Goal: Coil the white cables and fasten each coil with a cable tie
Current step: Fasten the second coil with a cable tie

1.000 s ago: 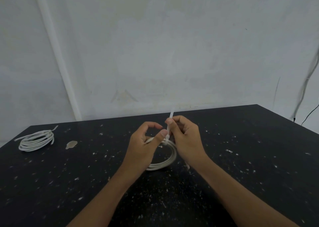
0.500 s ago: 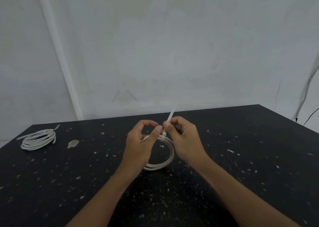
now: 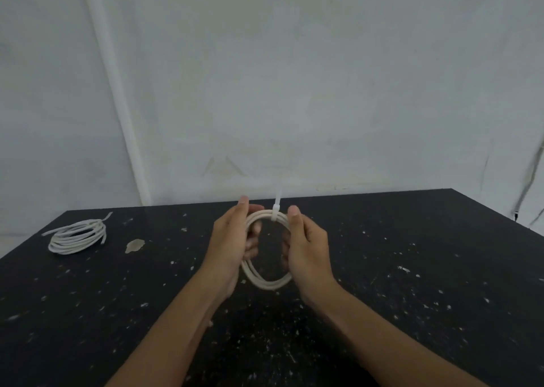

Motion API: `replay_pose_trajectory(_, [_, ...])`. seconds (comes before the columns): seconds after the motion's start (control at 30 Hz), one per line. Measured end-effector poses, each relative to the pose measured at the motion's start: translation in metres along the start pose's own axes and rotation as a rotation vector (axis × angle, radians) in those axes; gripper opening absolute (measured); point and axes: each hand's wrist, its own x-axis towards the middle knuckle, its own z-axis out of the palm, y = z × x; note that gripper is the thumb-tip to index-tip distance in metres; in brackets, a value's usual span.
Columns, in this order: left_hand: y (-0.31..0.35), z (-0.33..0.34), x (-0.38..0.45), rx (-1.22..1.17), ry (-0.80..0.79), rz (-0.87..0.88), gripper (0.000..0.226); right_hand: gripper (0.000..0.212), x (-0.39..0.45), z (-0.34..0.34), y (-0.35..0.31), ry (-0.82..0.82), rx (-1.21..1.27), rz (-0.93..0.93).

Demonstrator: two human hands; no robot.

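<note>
Above the middle of the black table (image 3: pixel 412 283) I hold a white cable coil (image 3: pixel 266 282) upright between both hands. My left hand (image 3: pixel 232 245) grips its left side, with the thumb over the top strands. My right hand (image 3: pixel 306 246) grips its right side in the same way. A white cable tie (image 3: pixel 276 210) wraps the top of the coil, and its tail sticks straight up between my thumbs. Neither hand touches the tie.
A second white coil (image 3: pixel 77 236) lies flat near the table's far left corner. A pale patch (image 3: pixel 134 245) marks the surface beside it. White walls stand behind the table, with a white conduit (image 3: pixel 117 98) at the left and dark cables (image 3: pixel 530 186) at the far right.
My right hand has let go of the tie's tail and moved onto the coil's right side. The coil has been raised from lying tilted to standing upright between both hands.
</note>
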Motion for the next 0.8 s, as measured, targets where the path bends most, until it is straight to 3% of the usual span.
replay_pose_trajectory(0.1, [0.013,-0.046,-0.005,0.427,0.003,0.222,0.023,0.044,0.007,0.032,-0.009,-0.059,0.076,0.092])
replay_pose_trajectory(0.13, [0.015,-0.068,-0.011,0.559,-0.046,0.288,0.036,0.045,0.007,0.047,-0.009,-0.088,0.071,0.105])
replay_pose_trajectory(0.23, [0.017,-0.139,-0.027,0.924,-0.149,0.277,0.121,0.044,-0.001,0.102,-0.004,-0.208,0.062,0.16])
replay_pose_trajectory(0.3, [0.016,-0.186,-0.038,1.035,-0.115,0.276,0.139,0.041,-0.011,0.142,0.001,-0.313,0.081,0.189])
replay_pose_trajectory(0.4, [0.016,-0.25,-0.054,1.083,0.087,0.276,0.138,0.035,-0.022,0.2,0.016,-0.46,-0.012,0.166])
replay_pose_trajectory(0.53, [-0.002,-0.314,-0.069,1.056,0.36,0.168,0.139,0.03,-0.039,0.26,0.042,-0.641,-0.394,-0.038])
replay_pose_trajectory(0.7, [-0.017,-0.328,-0.067,1.315,0.524,-0.085,0.131,0.032,-0.046,0.294,0.062,-0.574,-0.745,-0.174])
replay_pose_trajectory(0.8, [-0.018,-0.326,-0.065,1.399,0.528,-0.159,0.131,0.031,-0.042,0.294,0.062,-0.535,-0.706,-0.102])
